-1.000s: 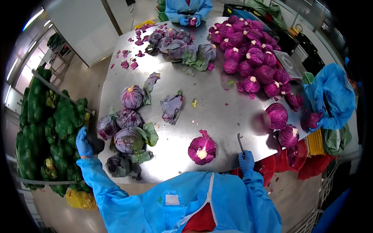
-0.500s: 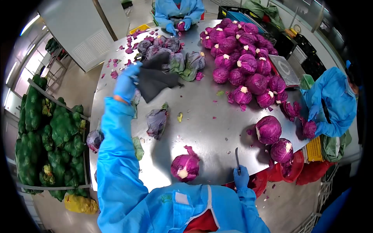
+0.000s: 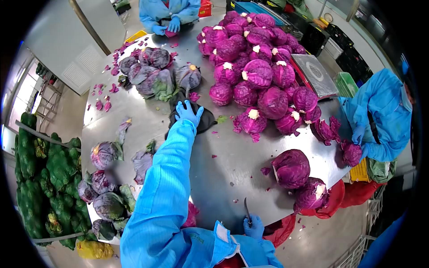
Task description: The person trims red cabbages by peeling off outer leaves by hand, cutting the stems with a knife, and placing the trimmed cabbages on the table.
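My left hand (image 3: pixel 189 113), in a blue glove, reaches far across the metal table with its fingers spread over a bunched black cloth (image 3: pixel 206 122). Close to my body, my right hand (image 3: pixel 254 227) grips a knife (image 3: pixel 246 207) with a thin curved blade pointing away from me. A red cabbage (image 3: pixel 191 215) lies near my front, mostly hidden by my left sleeve. Just beyond the cloth sit several cabbages with dull outer leaves (image 3: pixel 152 77). Two peeled purple cabbages (image 3: pixel 291 169) rest to the right of the knife.
A large heap of purple cabbages (image 3: pixel 257 73) covers the far right, beside a scale (image 3: pixel 314 75). More unpeeled cabbages (image 3: pixel 108 206) lie at left. Co-workers (image 3: pixel 170 13) (image 3: pixel 377 116) handle cabbages at the far and right edges. Red bags (image 3: pixel 322 206) hang below the near right edge.
My left hand has swung right and come down on the black cloth, which was spread out and is now bunched beneath it. My right hand still holds the knife. The view has shifted.
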`<state>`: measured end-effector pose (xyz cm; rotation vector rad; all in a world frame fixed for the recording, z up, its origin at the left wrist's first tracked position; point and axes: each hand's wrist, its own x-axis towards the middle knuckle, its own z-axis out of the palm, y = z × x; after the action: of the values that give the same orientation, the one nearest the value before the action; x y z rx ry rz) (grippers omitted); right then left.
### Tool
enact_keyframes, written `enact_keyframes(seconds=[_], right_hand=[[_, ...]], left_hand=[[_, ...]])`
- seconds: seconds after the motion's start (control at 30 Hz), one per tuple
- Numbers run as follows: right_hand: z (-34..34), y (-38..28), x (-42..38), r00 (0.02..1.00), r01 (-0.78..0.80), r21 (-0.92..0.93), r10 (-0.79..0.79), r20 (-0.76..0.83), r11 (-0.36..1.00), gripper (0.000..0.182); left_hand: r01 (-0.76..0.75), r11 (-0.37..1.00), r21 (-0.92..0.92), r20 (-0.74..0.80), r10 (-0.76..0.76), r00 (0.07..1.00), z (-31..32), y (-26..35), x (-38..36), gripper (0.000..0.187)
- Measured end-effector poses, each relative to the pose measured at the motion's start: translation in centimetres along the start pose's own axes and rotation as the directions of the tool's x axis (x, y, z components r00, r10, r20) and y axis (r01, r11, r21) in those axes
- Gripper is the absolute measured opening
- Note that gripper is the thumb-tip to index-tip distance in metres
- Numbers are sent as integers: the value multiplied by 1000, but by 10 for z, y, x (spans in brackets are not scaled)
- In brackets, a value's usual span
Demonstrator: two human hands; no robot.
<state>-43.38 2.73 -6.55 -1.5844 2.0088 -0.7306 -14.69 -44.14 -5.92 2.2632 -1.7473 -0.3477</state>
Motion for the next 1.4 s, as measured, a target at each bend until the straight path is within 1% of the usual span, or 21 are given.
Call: enact_keyframes(seconds=[0.03,0.1,0.2,0.4,0.5,0.57,0.63,0.67,0.7,0.77,0.83,0.9,0.97,1.03,1.07,1.1,1.17,1.2,1.23,1.3,1.4], right_hand=[[3,3,2,1000,4,26,-4,-24,1000,21],[4,8,3,999,-32,28,33,-15,999,20],[2,5,5,993,-102,19,100,63,995,19],[1,6,6,991,-133,114,130,26,985,18],[0,4,7,981,-191,150,186,50,970,17],[-3,1,5,968,-250,174,241,71,952,17],[-2,5,1,982,-185,204,188,4,961,16],[-2,6,-1,983,-174,221,181,-12,960,16],[-1,8,-3,984,-163,239,174,-27,957,16],[2,10,-4,985,-159,207,170,-38,965,15],[2,10,-5,984,-165,196,174,-30,967,15],[1,10,-3,982,-180,208,188,-21,961,15],[5,14,-5,981,-183,210,193,-24,960,15],[4,15,-6,979,-194,212,202,-18,958,16],[4,14,-6,978,-202,217,209,-12,955,16],[3,14,-5,977,-209,222,215,-7,952,16],[7,19,-5,981,-182,231,193,-28,956,17],[7,21,-7,982,-172,235,185,-32,957,17],[6,20,-9,983,-170,230,182,-31,958,17],[4,16,-6,983,-165,225,178,-35,960,18],[3,17,-5,986,-152,208,164,-41,966,18]], left_hand=[[-6,998,57,35,4,999,6,5,7,91],[-232,963,136,-18,237,971,34,14,0,86],[-547,823,155,107,536,837,43,45,-39,81],[-916,397,61,221,889,400,35,42,-118,69],[-986,140,-95,268,957,110,29,30,-182,61],[-990,43,-136,188,982,16,38,10,-227,53],[-861,187,-472,209,973,97,22,-3,-240,43],[-603,370,-707,143,909,391,17,1,-241,37],[-246,417,-875,171,743,647,11,5,-241,34],[-1,530,-848,233,374,898,-26,24,-202,34],[92,431,-898,115,29,993,-12,18,-144,43],[3,411,-912,5,6,1000,-43,48,-107,46],[-136,338,-931,-45,265,963,-43,66,-70,46],[-472,412,-779,-216,530,820,-26,92,-49,49],[-431,496,-753,-90,571,816,2,89,-32,51],[-625,551,-552,-209,634,744,33,86,-18,49],[-707,611,-356,-163,705,690,78,76,-1,50],[-735,677,49,52,733,678,104,72,-3,47],[-653,752,89,254,616,745,62,92,-40,50],[-668,740,78,128,657,743,78,84,-44,54],[-794,596,120,132,783,608,71,65,-75,52]])
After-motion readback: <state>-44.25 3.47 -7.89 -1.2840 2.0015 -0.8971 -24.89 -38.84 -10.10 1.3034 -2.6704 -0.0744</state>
